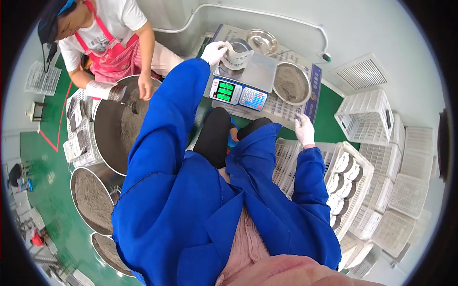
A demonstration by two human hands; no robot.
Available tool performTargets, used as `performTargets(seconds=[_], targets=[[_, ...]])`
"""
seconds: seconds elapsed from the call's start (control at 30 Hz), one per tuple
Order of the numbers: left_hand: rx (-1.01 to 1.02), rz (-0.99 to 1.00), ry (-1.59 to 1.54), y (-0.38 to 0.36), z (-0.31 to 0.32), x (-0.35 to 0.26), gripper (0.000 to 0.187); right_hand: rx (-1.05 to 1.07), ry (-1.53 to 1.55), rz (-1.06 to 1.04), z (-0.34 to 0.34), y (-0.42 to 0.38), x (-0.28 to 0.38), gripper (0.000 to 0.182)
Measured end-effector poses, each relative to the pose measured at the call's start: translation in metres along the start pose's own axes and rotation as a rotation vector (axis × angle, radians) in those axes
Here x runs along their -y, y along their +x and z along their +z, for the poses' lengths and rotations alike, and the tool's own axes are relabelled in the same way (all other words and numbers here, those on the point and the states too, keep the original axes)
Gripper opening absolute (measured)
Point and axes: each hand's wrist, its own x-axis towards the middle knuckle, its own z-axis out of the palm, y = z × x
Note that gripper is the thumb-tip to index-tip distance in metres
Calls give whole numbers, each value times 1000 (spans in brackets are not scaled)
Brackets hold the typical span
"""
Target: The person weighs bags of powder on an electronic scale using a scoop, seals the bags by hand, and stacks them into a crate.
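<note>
My left hand [214, 52], in a white glove, pinches the edge of a white printed pouch [237, 58]. The pouch stands on the steel tray [261, 71] of a digital scale [238, 94], whose display is lit green. What lies inside the pouch is hard to see. My right hand [304, 130], also gloved, is off to the right, below a steel bowl [291, 83] of grey powder and apart from it. Its fingers are curled together, and whatever they hold, if anything, is hidden. A second, shallow steel bowl [261, 42] sits behind the scale.
On the left, a co-worker [112, 52] holds a printed pouch [102, 90] over a large steel drum [107, 138]. More drums of grey powder [91, 198] stand below it. At right are a crate [367, 174] of filled pouches [344, 183] and stacked white crates [365, 117].
</note>
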Motion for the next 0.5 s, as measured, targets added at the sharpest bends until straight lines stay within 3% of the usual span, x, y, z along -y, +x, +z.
performTargets(seconds=[0.07, 0.13, 0.33, 0.4, 0.47, 0.5], targets=[[-84, 96, 264, -26, 17, -23, 20, 35, -5, -4, -10, -24, 12, 34], [-72, 268, 265, -56, 47, -46, 18, 156, 10, 5, -24, -41, 28, 33], [5, 139, -80, -179, 107, -167, 16, 463, -13, -156, -88, -87, 120, 40], [89, 63, -109, -225, 120, -196, 15, 487, 90, -268, -116, -107, 158, 40], [48, 159, -157, -262, 155, -173, 13, 681, 336, -318, -155, -125, 197, 41], [89, 138, -115, -280, 164, -175, 12, 891, 555, -369, -172, -129, 207, 42]])
